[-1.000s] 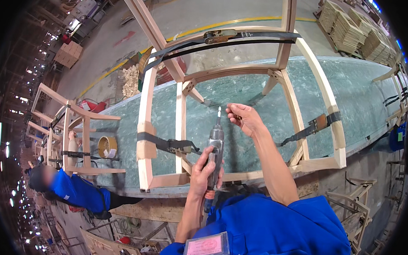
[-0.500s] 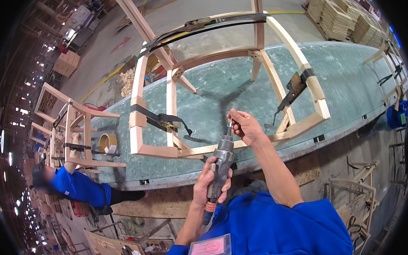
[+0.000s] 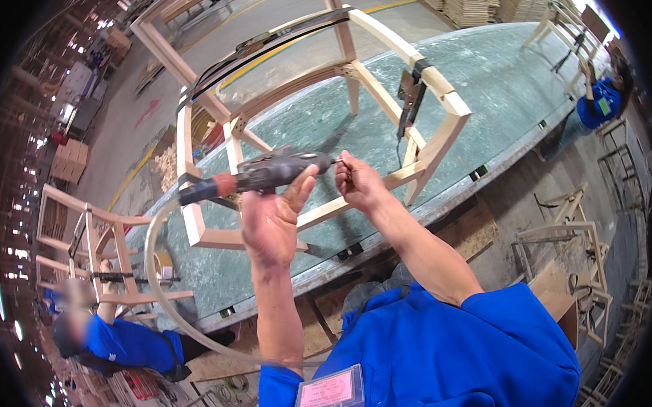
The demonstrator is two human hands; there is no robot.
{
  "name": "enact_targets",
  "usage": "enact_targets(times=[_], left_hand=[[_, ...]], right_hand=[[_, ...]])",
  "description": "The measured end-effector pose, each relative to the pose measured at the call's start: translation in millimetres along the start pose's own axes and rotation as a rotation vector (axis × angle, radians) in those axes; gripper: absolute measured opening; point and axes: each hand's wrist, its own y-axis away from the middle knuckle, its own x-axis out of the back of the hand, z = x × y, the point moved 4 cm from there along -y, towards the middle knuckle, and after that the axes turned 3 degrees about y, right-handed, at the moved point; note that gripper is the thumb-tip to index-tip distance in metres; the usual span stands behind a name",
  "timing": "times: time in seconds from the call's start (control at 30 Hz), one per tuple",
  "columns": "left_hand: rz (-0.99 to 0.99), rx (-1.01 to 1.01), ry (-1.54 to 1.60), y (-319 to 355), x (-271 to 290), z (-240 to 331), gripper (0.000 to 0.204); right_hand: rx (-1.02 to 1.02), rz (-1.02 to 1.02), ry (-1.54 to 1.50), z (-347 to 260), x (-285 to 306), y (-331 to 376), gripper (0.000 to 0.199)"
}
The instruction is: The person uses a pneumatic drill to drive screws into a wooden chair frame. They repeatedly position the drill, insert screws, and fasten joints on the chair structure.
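The near edge of the green desk (image 3: 484,87) slants from lower left to upper right, just beyond the person's blue shirt (image 3: 436,346). A wooden chair frame (image 3: 378,95) is on the desk, its front rail near that edge; a wide stretch of green top runs from its right side toward the far-right end. To the left, a narrower gap parts it from a second chair frame (image 3: 127,297). A pale hose (image 3: 151,258) loops beside the left forearm.

The left hand (image 3: 269,219) is curled closed beneath the body of a pneumatic screwdriver (image 3: 278,174), held nearly level and blurred over the chair frame. The right hand (image 3: 357,183) has its thumb and fingers pinched together around the end of the thin bit (image 3: 336,160); whether they also hold a screw is too small to tell.
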Motion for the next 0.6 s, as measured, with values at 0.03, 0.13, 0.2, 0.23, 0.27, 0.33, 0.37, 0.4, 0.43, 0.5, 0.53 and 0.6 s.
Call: enact_targets(times=[0.03, 0.13, 0.2, 0.23, 0.27, 0.33, 0.37, 0.4, 0.43, 0.5, 0.53, 0.6], left_hand=[[0.015, -0.049, -0.244, -5.6, 0.6, -2.7, 0.07], [0.123, -0.179, -0.651, -11.4, 16.3, -4.6, 0.072], [0.031, -0.41, -0.776, -24.2, 18.6, -4.7, 0.075], [-0.006, -0.529, -0.848, -29.3, 15.4, -4.8, 0.077], [-0.024, -0.586, -0.681, -39.8, 14.1, -9.9, 0.079], [-0.171, -0.518, -0.321, -60.9, 1.7, -31.3, 0.07], [-0.188, -0.472, -0.242, -64.7, -1.2, -36.8, 0.065], [-0.139, -0.471, -0.236, -67.8, -1.5, -40.2, 0.061], [-0.096, -0.466, -0.222, -71.8, -3.2, -46.7, 0.057], [-0.026, -0.453, -0.219, -83.0, -7.8, -56.2, 0.05], [0.039, -0.423, -0.157, -90.1, -7.6, -59.5, 0.053], [0.164, -0.374, -0.128, -107.2, -5.8, -61.7, 0.066]], right_hand=[[0.021, 0.023, -0.032, -5.6, -5.1, -2.3, 0.022], [-0.024, 0.028, -0.115, -0.9, -10.4, 7.9, 0.022], [-0.067, 0.005, -0.148, 2.9, -2.3, 15.4, 0.023], [-0.111, 0.008, -0.174, 9.5, -3.2, 19.5, 0.023], [-0.157, 0.01, -0.199, 15.4, -4.9, 23.3, 0.023], [-0.184, -0.01, -0.197, 10.8, 0.7, 30.9, 0.023], [-0.202, -0.022, -0.194, 6.9, 1.6, 31.8, 0.023], [-0.188, 0.132, -0.122, -0.8, -4.5, 40.9, 0.026], [-0.2, 0.089, -0.099, -10.6, -1.2, 43.6, 0.027], [-0.236, -0.001, -0.063, -26.8, 9.9, 54.8, 0.03], [-0.317, 0.012, -0.011, -30.8, 23.4, 66.5, 0.035], [-0.458, -0.122, 0.091, -56.5, 62.7, 98.0, 0.036]])
